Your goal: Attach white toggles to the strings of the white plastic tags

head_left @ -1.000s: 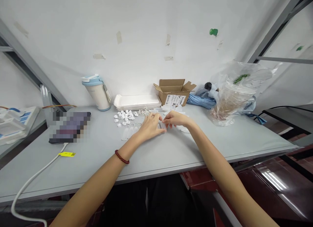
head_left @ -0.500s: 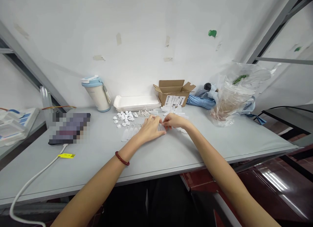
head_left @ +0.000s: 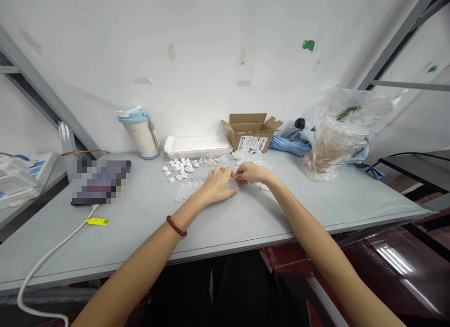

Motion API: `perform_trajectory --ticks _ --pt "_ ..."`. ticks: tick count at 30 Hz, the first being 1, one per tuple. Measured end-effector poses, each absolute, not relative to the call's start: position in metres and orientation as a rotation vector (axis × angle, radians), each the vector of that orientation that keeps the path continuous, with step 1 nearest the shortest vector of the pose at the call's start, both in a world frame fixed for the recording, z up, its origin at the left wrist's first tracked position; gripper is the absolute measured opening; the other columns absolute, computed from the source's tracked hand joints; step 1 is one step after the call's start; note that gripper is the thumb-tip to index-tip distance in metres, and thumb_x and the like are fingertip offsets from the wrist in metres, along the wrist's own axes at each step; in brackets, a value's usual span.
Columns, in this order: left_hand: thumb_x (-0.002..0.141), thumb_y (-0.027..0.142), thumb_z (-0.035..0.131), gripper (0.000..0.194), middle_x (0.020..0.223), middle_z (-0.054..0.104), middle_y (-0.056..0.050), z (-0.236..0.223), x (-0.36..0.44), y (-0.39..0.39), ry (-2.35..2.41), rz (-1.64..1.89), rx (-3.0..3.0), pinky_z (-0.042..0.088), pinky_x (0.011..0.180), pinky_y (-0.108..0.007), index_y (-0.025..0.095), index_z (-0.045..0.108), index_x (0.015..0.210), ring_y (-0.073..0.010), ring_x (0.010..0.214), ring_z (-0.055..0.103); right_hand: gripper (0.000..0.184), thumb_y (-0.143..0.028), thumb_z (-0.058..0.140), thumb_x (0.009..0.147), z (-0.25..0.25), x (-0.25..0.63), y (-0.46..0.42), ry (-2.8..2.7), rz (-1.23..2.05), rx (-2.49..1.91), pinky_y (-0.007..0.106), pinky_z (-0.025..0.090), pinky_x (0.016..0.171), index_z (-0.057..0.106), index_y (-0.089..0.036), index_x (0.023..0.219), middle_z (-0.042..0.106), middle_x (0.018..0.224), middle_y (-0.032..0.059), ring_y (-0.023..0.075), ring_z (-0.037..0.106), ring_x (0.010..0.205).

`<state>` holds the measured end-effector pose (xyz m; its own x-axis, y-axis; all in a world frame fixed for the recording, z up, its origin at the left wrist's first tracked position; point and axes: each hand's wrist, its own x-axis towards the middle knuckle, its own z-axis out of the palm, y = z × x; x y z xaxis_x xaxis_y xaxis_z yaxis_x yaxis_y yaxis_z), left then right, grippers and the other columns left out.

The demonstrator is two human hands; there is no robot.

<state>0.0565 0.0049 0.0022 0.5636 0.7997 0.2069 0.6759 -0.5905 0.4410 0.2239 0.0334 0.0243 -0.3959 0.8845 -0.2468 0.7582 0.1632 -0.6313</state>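
Both of my hands meet over the middle of the grey table. My left hand (head_left: 218,185), with a dark red bead bracelet (head_left: 176,226) at the wrist, has its fingers bent around a small translucent piece (head_left: 233,182). My right hand (head_left: 250,173) pinches at the same piece from the right, its fingertips close together. Most of that piece is hidden by the fingers. Left of my left hand lie several flat clear tags (head_left: 186,190) with loops. Beyond them are several small white caps (head_left: 180,166) and a little heap of thin white loops (head_left: 207,161).
More clear pieces (head_left: 248,156) lie before an open cardboard box (head_left: 251,134). White trays (head_left: 198,146) and a tumbler (head_left: 140,134) stand along the wall. A phone (head_left: 101,184) with a cable lies left. A bagged drink cup (head_left: 337,144) and blue cloth (head_left: 291,144) are right.
Both hands stay nearly in place, with only slight finger movement at the clear piece. The whole view has shifted a little.
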Motion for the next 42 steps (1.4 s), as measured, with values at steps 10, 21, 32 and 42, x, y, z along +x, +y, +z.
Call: perform_trajectory --ticks 10,21,32,42 --pt "0.071 0.033 0.060 0.029 0.107 0.059 -0.011 0.003 0.055 0.003 1.215 0.537 2.527 0.038 0.089 -0.046 0.020 0.050 0.095 -0.0308 0.111 0.043 0.019 -0.026 0.055 0.075 0.029 0.230 0.034 -2.246 1.068 -1.648 0.021 0.037 0.051 0.064 -0.013 0.064 0.068 0.068 0.0050 0.0088 0.051 0.052" --pt "0.083 0.040 0.049 0.020 0.100 0.061 -0.008 0.017 0.021 0.037 1.520 1.162 2.287 0.040 0.090 -0.043 0.020 0.052 0.088 -0.0269 0.105 0.047 0.047 -0.026 0.079 0.051 0.061 0.263 0.016 -2.501 0.652 -2.033 0.023 0.042 0.058 0.067 -0.017 0.096 0.067 0.102 0.0071 0.0201 0.062 0.083" --pt "0.082 0.016 0.032 0.036 0.099 0.070 -0.011 -0.011 -0.007 0.079 1.611 0.864 2.519 0.035 0.095 -0.044 0.017 0.067 0.087 -0.0254 0.099 0.059 0.019 -0.012 0.071 0.059 0.049 0.262 0.028 -2.402 0.384 -2.225 0.024 0.039 0.053 0.066 -0.013 0.078 0.068 0.082 0.0088 0.0192 0.061 0.072" --pt "0.071 0.006 0.040 0.045 0.125 0.060 -0.004 -0.019 -0.001 0.083 1.648 0.522 2.545 0.039 0.089 -0.044 0.020 0.067 0.105 -0.0290 0.107 0.046 0.011 -0.016 0.062 0.075 0.009 0.232 0.044 -2.171 0.237 -1.491 0.025 0.039 0.068 0.059 -0.014 0.085 0.063 0.082 0.0050 0.0160 0.057 0.075"
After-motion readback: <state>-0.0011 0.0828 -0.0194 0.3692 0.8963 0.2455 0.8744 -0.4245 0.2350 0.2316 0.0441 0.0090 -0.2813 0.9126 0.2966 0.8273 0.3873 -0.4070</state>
